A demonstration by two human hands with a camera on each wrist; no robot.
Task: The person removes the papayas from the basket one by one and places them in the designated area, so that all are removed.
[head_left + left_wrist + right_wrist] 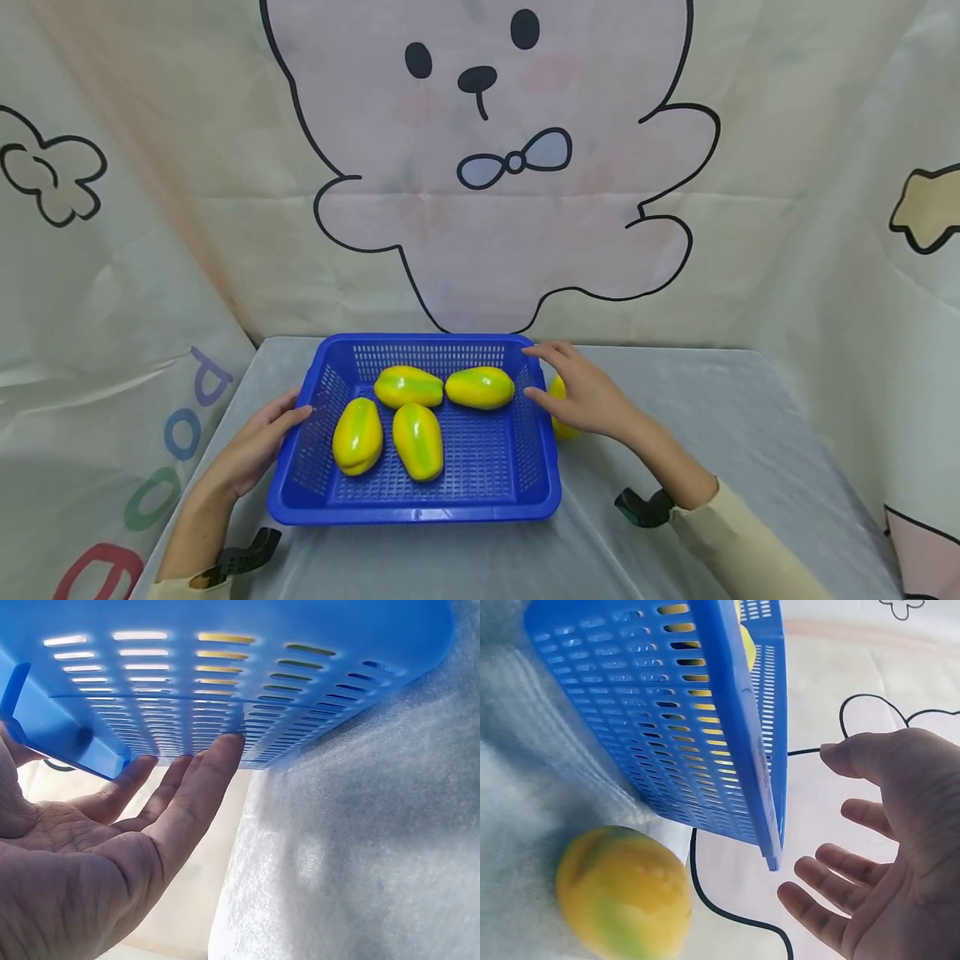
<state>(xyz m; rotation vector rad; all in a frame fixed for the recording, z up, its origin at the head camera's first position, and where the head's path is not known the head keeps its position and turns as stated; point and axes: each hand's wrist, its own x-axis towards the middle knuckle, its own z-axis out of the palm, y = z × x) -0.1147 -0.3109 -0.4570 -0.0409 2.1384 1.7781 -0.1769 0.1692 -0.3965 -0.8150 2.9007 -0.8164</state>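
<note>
A blue plastic basket (487,510) with slotted walls stands on the cloth-covered table. Several yellow-green papayas (417,442) lie in its left and back parts. My left hand (258,437) holds the basket's left side, thumb at the rim; in the left wrist view its fingers (217,761) rest against the outer wall. Over the right rim hovers my right hand (588,392), fingers spread and loosely bent with nothing in them. One more papaya (622,896) lies on the table just outside the right wall, partly hidden below the right hand in the head view.
Grey cloth covers the table (720,442), which extends right of the basket. A fabric backdrop (750,275) with a cartoon bear rises behind the table's back edge, and printed fabric (97,333) hangs at the left. Dark straps (645,507) sit at both wrists.
</note>
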